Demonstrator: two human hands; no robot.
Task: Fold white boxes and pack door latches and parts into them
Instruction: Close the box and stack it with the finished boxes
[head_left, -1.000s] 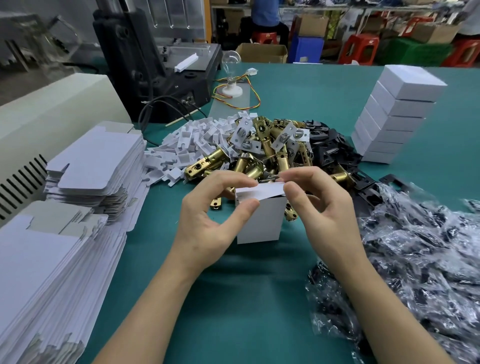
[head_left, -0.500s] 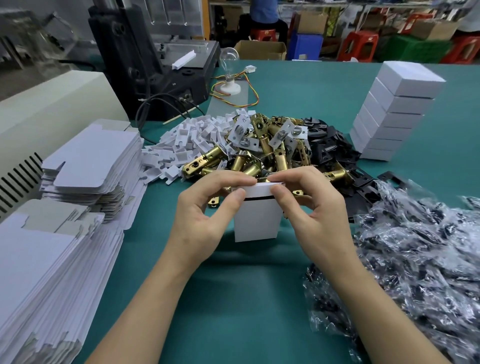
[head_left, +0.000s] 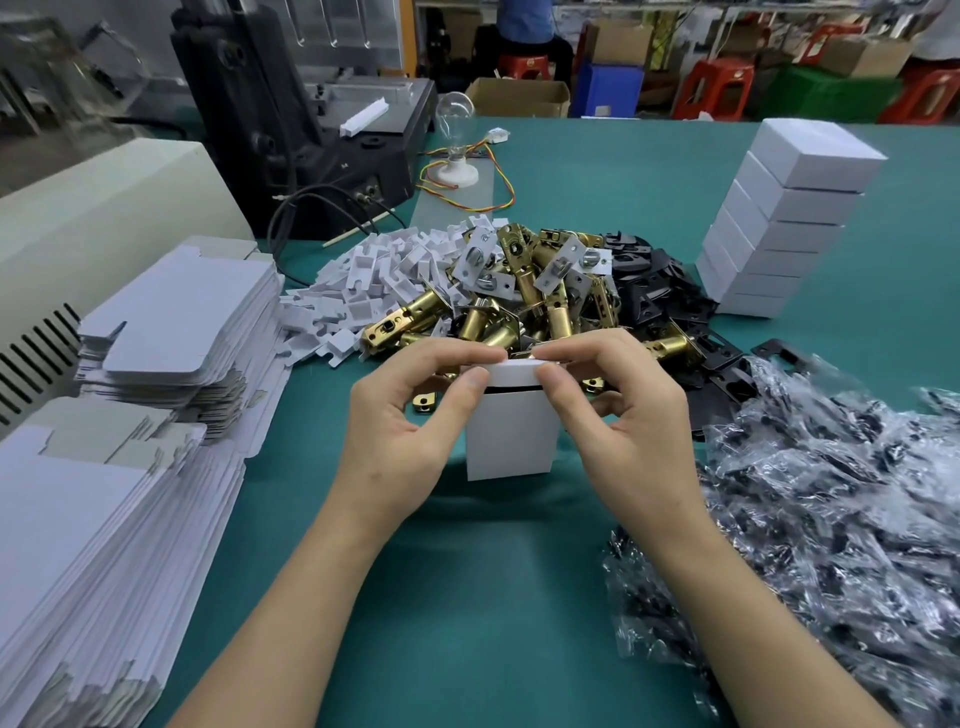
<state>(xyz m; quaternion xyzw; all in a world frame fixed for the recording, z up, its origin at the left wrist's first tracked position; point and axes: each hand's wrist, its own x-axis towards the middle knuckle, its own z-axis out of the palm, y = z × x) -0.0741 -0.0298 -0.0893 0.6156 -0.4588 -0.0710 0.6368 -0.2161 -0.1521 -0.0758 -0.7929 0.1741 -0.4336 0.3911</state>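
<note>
On the teal tabletop (head_left: 467, 597), the left hand (head_left: 400, 431) and right hand (head_left: 628, 421) meet over an upright white box (head_left: 511, 441), which stands between them just in front of the pile of latches (head_left: 519, 306). Each hand pinches the top flap (head_left: 514, 374) between thumb and forefinger, holding it bent over the opening. A dark gap shows it is not yet tucked. The step looks like closing the box. Next, the flap's lip likely needs pushing inside the front wall while the box is steadied. Farther right rises a stack (head_left: 779, 228) of closed boxes.
</note>
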